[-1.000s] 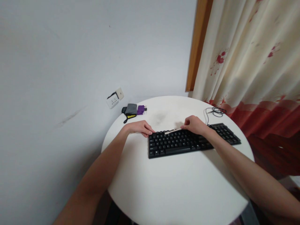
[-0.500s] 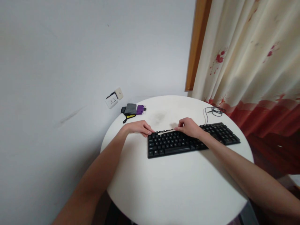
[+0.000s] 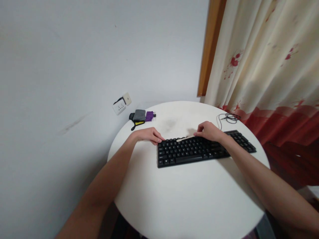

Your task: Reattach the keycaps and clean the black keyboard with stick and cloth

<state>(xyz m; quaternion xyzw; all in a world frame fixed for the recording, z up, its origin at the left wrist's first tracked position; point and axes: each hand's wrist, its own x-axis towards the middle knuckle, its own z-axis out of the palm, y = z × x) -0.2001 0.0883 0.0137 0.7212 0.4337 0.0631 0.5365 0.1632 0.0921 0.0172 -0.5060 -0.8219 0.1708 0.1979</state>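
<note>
A black keyboard (image 3: 184, 154) lies on the round white table, slightly slanted. My left hand (image 3: 151, 135) is at its upper left corner, fingers together and gripping the edge. Between thumb and fingers my right hand (image 3: 208, 131) pinches a thin pale stick (image 3: 185, 138) with a slightly wider, rounded tip. The stick points left along the upper rows of keys, and its tip is over or on the keys. What exactly the stick is cannot be made out. My right hand and wrist cover part of the keyboard's right half.
Behind my left hand, a folded grey cloth (image 3: 139, 115) with black and yellow parts lies beside a small purple cloth (image 3: 149, 116). A coiled cable (image 3: 231, 117) rests at the table's (image 3: 189, 196) back right. A wall with a socket (image 3: 119, 106) stands behind; a curtain (image 3: 249, 66) hangs right.
My right hand has slid to the right along the keyboard's upper rows, carrying the pale stick with it. My left hand stays at the corner.
</note>
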